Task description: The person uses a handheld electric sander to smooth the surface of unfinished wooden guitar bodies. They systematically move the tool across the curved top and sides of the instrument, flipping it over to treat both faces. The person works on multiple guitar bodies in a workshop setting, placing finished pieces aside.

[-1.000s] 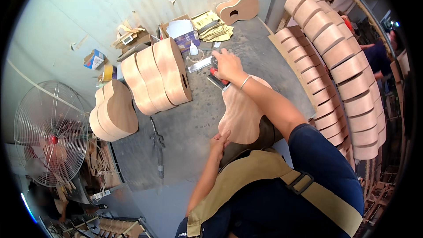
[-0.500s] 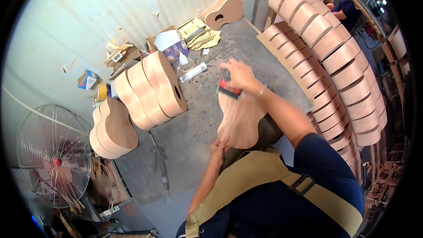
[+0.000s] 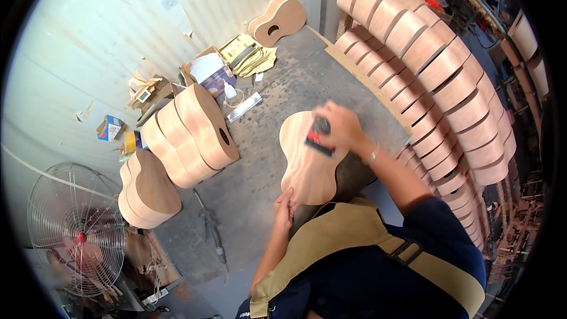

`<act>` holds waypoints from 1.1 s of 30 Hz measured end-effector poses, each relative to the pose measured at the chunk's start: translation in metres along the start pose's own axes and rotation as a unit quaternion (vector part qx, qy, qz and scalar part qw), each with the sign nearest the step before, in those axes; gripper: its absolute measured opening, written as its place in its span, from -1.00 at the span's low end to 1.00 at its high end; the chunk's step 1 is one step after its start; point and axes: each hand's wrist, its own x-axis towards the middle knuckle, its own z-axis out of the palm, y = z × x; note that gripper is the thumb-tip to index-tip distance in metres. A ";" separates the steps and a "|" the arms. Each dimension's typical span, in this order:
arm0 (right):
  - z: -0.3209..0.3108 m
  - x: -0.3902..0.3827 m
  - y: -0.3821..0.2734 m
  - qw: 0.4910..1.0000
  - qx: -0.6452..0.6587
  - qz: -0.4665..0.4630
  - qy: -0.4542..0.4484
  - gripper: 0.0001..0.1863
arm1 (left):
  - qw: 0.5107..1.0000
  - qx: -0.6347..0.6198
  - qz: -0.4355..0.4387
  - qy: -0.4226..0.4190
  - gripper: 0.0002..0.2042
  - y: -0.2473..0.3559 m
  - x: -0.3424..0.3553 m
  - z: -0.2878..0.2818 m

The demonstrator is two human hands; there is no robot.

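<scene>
A bare wooden ukulele-like guitar body lies with its plain face up at the near side of the workbench. My left hand pinches its lower left edge, thumb on top and fingers partly hidden beneath. My right hand, slightly blurred, is wrapped round the black knob of a red and black hand sander. The sander's flat base rests on the upper right part of the face, slightly tilted in view.
More guitar bodies stand at left, with one more against the wall. An air blow gun lies nearby. Yellow sandpaper sheets and a glue bottle sit behind. A wire fan is far left; stacked bodies line the right.
My right hand has drawn the sander from the body's far end back toward me and to the right. My left hand keeps its grip. The whole view has shifted slightly.
</scene>
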 end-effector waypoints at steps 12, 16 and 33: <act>-0.027 -0.044 0.031 0.996 -0.007 0.043 0.073 -0.45 | 1.000 -0.004 0.008 0.006 -0.72 -0.012 0.014 -0.012; -0.013 -0.107 -0.060 1.000 0.020 0.009 -0.016 -0.45 | 1.000 -0.014 0.011 0.007 -0.71 0.006 -0.010 0.016; 0.092 -0.046 -0.157 0.983 -0.087 -0.109 -0.118 -0.47 | 0.989 -0.092 0.065 -0.096 -0.54 -0.025 0.008 -0.012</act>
